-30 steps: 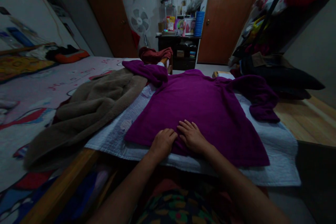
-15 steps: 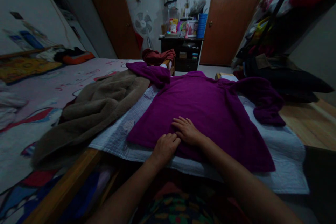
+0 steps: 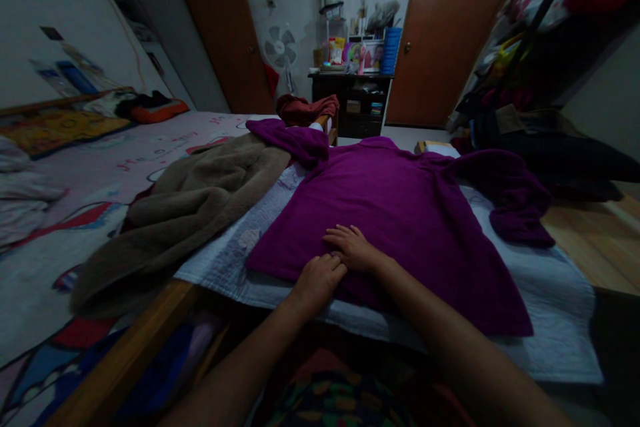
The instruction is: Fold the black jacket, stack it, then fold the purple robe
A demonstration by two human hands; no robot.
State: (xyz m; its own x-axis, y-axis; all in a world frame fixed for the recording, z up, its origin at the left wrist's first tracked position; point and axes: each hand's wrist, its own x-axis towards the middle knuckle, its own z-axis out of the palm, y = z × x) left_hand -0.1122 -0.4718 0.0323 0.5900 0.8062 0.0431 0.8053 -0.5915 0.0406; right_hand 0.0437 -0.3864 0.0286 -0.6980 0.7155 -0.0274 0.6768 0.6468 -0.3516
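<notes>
A purple long-sleeved top [image 3: 395, 200] lies spread out with its collar at the far end and its hem towards me. Flat on the cloth near the hem rests my right hand [image 3: 354, 249], open, fingers stretched to the left. My left hand [image 3: 320, 278] is closed at the hem just below it, its fingers curled on the purple fabric and touching the right hand. Its fingertips are partly hidden. Under the top is a pale quilted cover [image 3: 555, 327], showing along the front and both sides.
A grey-brown fleece garment [image 3: 200, 193] lies to the left, across a patterned bedspread [image 3: 107, 140]. A wooden rail [image 3: 135, 347] runs along the front left. Dark folded clothes [image 3: 555, 147] sit on a wooden surface [image 3: 595, 240] at right. A fan [image 3: 280, 47] stands behind.
My right hand has slid slightly left over the fabric. The left hand stays at the hem, and the whole view has shifted a little.
</notes>
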